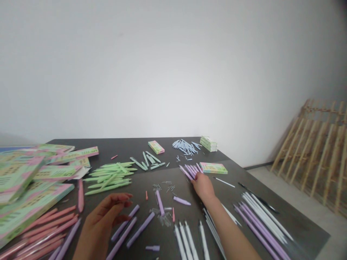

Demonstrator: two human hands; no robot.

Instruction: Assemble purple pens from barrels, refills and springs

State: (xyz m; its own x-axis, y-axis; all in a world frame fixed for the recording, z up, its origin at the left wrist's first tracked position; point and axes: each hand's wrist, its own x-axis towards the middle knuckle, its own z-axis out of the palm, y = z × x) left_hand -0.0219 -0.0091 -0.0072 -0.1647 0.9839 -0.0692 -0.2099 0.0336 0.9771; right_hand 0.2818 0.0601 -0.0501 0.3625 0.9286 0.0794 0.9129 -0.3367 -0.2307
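Observation:
My left hand (104, 215) is raised over the left front of the table, its fingers curved with a gap to the thumb and nothing visible in them. Just right of it lie several purple pen barrels (141, 229). Farther forward, my right hand (204, 186) has its fingers closed at the near end of a bunch of slim purple pen parts (189, 171); the fingertips are partly hidden. Between the hands are a purple pen barrel (159, 202), a pointed purple pen piece (181, 200), a small purple piece (152, 248) and small clear parts (165, 219).
Green pens (111, 177) and pink pens (48, 231) lie at left beside piled cartons (21, 177). Light blue pieces (184, 146) and stacked boxes (208, 143) are at the back. White pens (185, 238) and long purple rods (255, 225) lie in front and right. A bamboo rack (314, 148) leans against the wall.

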